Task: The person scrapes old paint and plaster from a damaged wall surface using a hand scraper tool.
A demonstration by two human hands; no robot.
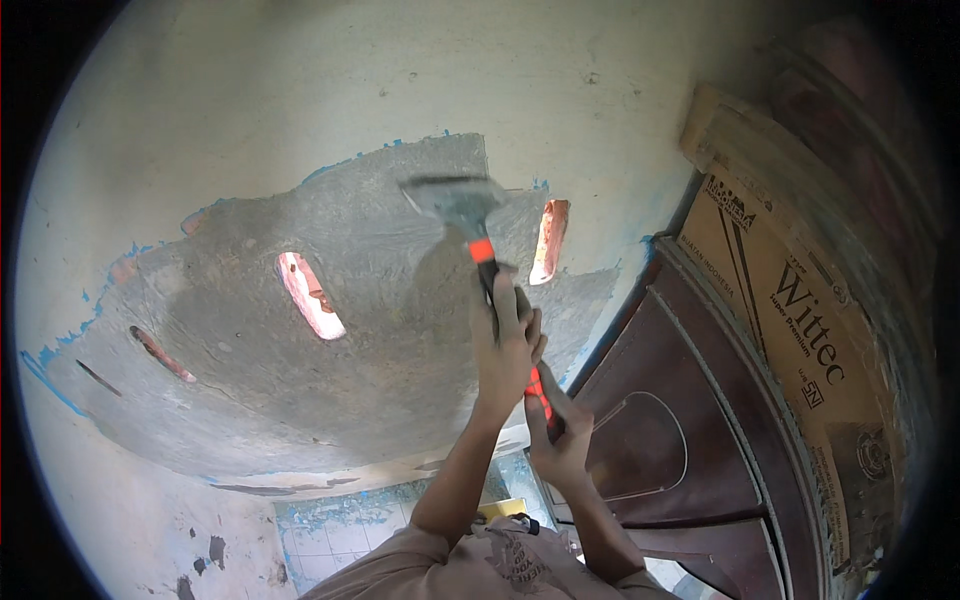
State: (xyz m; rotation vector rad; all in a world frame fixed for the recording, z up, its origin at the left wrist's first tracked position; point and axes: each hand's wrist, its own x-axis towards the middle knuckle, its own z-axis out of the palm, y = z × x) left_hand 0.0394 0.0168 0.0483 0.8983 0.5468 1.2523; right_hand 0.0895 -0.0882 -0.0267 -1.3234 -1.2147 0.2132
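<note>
A long-handled wall scraper (484,250) with a wide metal blade and a black and orange handle is raised in front of the wall. My left hand (503,345) is wrapped round the middle of its handle. Lower down, my right hand (562,450) grips the handle's end. The blade lies over the upper part of a bare grey patch (370,240), close to the cream paint (300,110) above it. Whether the blade touches the wall, I cannot tell. Blue paint flecks line the patch's ragged border.
Slanted slots pierce the wall, one opening (312,298) left of the scraper and another opening (549,243) just right of it. A dark brown panelled piece of furniture (640,430) stands close on my right, with a cardboard box (770,300) against it. Tiles (320,540) show low down.
</note>
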